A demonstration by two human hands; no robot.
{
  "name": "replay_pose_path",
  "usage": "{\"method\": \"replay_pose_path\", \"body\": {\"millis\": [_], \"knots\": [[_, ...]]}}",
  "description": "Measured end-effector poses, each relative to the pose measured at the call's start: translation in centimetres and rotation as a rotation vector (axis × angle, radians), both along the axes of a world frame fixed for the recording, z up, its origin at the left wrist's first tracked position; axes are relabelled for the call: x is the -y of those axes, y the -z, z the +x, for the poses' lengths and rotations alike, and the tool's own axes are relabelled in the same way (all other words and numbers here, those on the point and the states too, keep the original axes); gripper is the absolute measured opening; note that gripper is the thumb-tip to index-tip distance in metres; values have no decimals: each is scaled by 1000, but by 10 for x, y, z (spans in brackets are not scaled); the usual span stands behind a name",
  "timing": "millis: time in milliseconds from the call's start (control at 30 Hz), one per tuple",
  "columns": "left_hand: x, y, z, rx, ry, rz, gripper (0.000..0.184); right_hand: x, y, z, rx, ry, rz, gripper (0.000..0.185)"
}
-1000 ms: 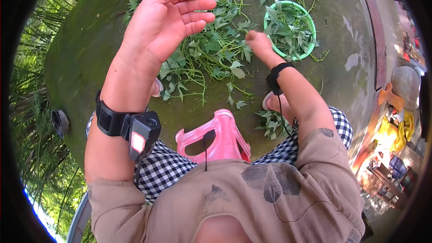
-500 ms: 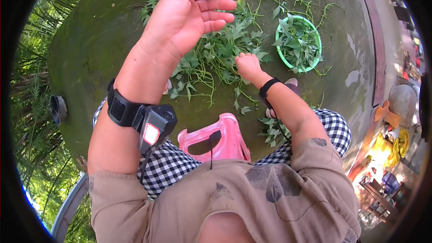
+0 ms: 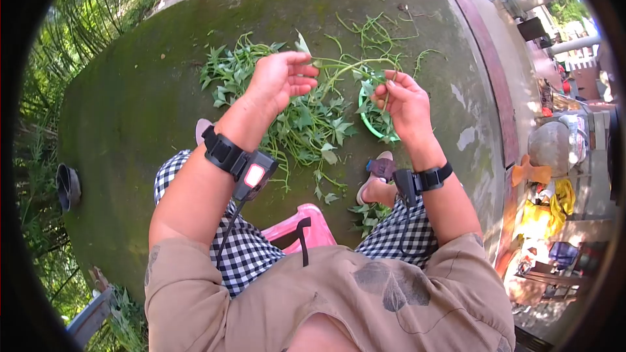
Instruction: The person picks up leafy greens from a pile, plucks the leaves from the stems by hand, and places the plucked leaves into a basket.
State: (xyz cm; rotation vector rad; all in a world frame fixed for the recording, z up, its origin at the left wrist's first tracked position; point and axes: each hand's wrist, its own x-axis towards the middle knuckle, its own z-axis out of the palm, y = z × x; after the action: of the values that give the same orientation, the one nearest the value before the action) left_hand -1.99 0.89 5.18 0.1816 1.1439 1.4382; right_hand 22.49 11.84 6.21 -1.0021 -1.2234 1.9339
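Note:
A long green sweet potato vine (image 3: 355, 65) stretches between my two hands above the ground. My left hand (image 3: 282, 79) has its thumb and forefinger at the stem's left end, by a leaf, with the other fingers loosely curled. The fingers of my right hand (image 3: 405, 101) pinch the vine's right part, where leaves hang down. Below and between the hands lies a heap of leafy vines (image 3: 303, 124). Partly hidden behind my right hand is a green-rimmed basket (image 3: 373, 129) with leaves in it.
Stripped stems (image 3: 372, 36) lie on the mossy ground beyond the heap. A pink plastic stool (image 3: 316, 225) is between my checked trouser legs. Some leaves lie by my right sandal (image 3: 381, 168). A dark pot (image 3: 68, 186) stands far left; a ledge (image 3: 486, 58) runs along the right.
My right hand has risen from the heap with a vine in its fingers. My left hand, spread and apart before, is now at the vine's other end. The view has tilted up.

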Motion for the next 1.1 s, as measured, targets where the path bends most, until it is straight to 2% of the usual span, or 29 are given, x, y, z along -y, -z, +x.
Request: {"method": "replay_pose_path", "body": {"millis": [67, 167, 333, 467, 500, 600, 667, 767, 867, 933, 1000, 1100], "knots": [[-1, 3, 6, -26, 52, -36, 26, -5, -3, 8, -107, -9, -96, 16], [-1, 3, 19, -53, 47, -50, 23, -17, 20, 12, -273, 28, -237, 15], [-17, -3, 22, -176, -75, -144, 20, -36, 46, 12, -226, 51, -244, 15], [-32, -21, 9, -566, -233, -33, 15, -49, 45, 9, -96, 30, -150, 14], [-35, -20, 7, -715, -229, 79, 13, -49, 45, 8, -80, 5, -119, 13], [-41, -17, 15, -963, 87, 199, 13, -48, 43, 5, -38, -100, -85, 12], [-43, -8, 31, -909, 324, 150, 17, -46, 45, 3, -32, -154, -92, 12], [-44, 13, 49, -920, 554, 157, 18, -36, 38, -1, -32, -189, -99, 12], [-44, 20, 55, -853, 607, 52, 16, -38, 43, 4, -7, -279, -23, 12], [-43, 15, 60, -655, 563, 23, 12, -37, 36, 7, 116, -298, 6, 21], [-41, 9, 66, -595, 571, -26, 11, -31, 33, 4, 203, -229, 39, 22], [-41, 19, 71, -396, 579, -95, 11, -30, 46, 5, 404, -288, 219, 20]]}}
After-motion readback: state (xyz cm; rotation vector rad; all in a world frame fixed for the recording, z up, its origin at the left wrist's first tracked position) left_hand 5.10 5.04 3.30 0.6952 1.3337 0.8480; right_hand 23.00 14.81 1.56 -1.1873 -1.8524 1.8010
